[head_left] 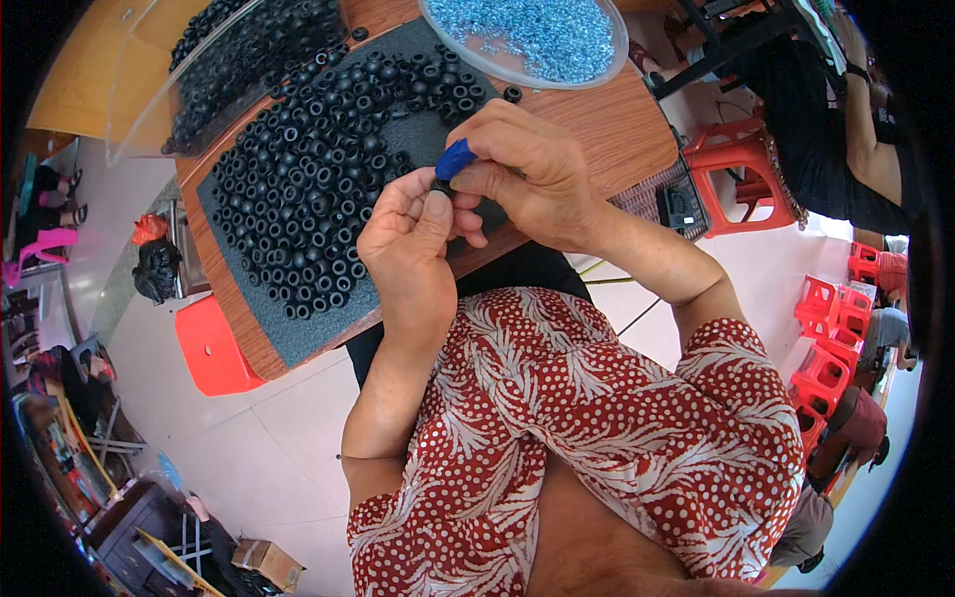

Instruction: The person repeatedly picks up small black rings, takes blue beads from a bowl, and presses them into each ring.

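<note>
A wooden table (637, 129) with a rounded edge carries a dark, felt-like mat (298, 338) strewn with small black rubber rings (308, 189), matte and round. A clear plastic tray (129, 90) at the far left corner holds more of them; a shallow clear dish (607, 62) at the far edge is heaped with glinting bluish metal bits. The mat's near strip lies bare beside the hands. The right hand (532, 174) is closed round a blue-handled tool (455, 157); the left hand (408, 244), touching it, pinches one black ring (441, 185) at the tool's tip, over the table's near edge
</note>
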{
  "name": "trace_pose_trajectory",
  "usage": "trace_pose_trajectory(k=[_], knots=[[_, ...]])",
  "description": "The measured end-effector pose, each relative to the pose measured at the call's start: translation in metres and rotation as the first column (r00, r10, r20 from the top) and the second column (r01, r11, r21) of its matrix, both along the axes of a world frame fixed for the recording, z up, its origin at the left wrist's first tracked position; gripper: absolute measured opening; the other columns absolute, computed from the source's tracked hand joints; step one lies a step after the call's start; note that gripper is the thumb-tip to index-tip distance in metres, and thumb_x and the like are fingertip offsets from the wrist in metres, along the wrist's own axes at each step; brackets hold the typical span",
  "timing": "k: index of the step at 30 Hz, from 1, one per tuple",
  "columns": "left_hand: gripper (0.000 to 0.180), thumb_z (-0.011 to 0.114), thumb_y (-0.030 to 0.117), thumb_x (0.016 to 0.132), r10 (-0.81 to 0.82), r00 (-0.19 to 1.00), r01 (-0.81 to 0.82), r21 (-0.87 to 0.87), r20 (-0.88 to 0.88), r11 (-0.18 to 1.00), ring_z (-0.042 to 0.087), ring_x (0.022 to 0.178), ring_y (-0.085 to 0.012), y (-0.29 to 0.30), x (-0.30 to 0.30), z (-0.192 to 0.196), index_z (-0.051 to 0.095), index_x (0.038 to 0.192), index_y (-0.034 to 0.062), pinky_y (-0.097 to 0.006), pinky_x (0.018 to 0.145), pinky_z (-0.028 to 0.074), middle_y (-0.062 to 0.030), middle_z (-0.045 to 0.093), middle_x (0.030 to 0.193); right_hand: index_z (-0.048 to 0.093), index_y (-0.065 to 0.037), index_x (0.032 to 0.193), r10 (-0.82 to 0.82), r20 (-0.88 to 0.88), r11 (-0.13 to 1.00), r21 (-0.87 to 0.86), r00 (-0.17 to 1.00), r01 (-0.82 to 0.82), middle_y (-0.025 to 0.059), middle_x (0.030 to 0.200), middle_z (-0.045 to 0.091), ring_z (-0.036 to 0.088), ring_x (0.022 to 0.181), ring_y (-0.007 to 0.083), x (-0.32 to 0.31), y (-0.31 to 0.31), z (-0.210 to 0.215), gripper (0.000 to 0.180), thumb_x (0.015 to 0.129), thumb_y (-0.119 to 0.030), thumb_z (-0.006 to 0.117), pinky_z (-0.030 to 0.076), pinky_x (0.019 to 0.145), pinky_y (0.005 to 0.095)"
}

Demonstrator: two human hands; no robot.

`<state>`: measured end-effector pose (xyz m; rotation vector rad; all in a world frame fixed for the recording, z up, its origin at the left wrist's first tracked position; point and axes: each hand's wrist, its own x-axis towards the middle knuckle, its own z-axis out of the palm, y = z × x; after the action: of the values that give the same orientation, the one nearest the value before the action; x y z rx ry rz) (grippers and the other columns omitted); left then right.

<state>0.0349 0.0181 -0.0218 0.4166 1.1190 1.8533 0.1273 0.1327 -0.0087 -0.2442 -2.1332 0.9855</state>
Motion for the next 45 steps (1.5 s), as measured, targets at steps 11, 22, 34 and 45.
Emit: trace_pose_trajectory(k=[11, 22, 34, 45], knots=[[0.019, 0.053, 0.007, 0.089, 0.0, 1.0, -0.001, 0.034, 0.031, 0.999, 0.058, 0.065, -0.0135, -0.001, -0.001, -0.001, 0.051, 0.103, -0.0061, -0.026, 0.057, 0.049, -0.0107, 0.061, 0.082, 0.059, 0.0, 0.083, 0.002, 0.025, 0.999, 0.048, 1.0, -0.003, 0.0081, 0.086, 0.06, 0.057, 0.076, 0.0196, -0.001, 0.002, 0.002, 0.016, 0.068, 0.003, 0.065, 0.046, 0.063, 0.0276], [0.016, 0.052, 0.005, 0.09, 0.06, 0.99, -0.059, 0.005, -0.125, 0.998, 0.057, 0.064, -0.011, -0.002, 0.003, -0.004, 0.053, 0.101, -0.0058, -0.023, 0.056, 0.048, -0.0099, 0.061, 0.082, 0.052, -0.003, 0.073, -0.026, -0.093, 0.956, 0.288, 0.995, 0.052, 0.0089, 0.075, 0.053, 0.049, 0.068, 0.0263, -0.009, 0.002, -0.004, 0.023, 0.055, 0.001, 0.064, 0.043, 0.056, 0.0343], [0.017, 0.053, 0.006, 0.089, 0.033, 0.993, -0.036, -0.021, -0.116, 0.999, 0.057, 0.062, -0.0113, 0.0, 0.0, -0.003, 0.054, 0.101, -0.0064, -0.022, 0.055, 0.048, -0.0099, 0.062, 0.081, 0.051, -0.003, 0.074, 0.012, -0.07, 0.971, 0.239, 0.997, 0.005, 0.0086, 0.072, 0.052, 0.05, 0.069, 0.0278, -0.01, 0.006, -0.004, 0.02, 0.06, 0.002, 0.064, 0.042, 0.056, 0.0351], [0.022, 0.055, 0.011, 0.089, -0.03, 0.997, 0.027, -0.035, -0.076, 0.999, 0.06, 0.062, -0.0158, 0.004, -0.006, 0.002, 0.054, 0.101, -0.007, -0.025, 0.052, 0.051, -0.0143, 0.063, 0.08, 0.056, -0.003, 0.078, 0.007, -0.074, 1.0, 0.019, 0.997, -0.006, 0.0078, 0.076, 0.055, 0.053, 0.074, 0.0274, -0.008, 0.01, -0.011, 0.018, 0.063, 0.001, 0.066, 0.043, 0.062, 0.0345]])
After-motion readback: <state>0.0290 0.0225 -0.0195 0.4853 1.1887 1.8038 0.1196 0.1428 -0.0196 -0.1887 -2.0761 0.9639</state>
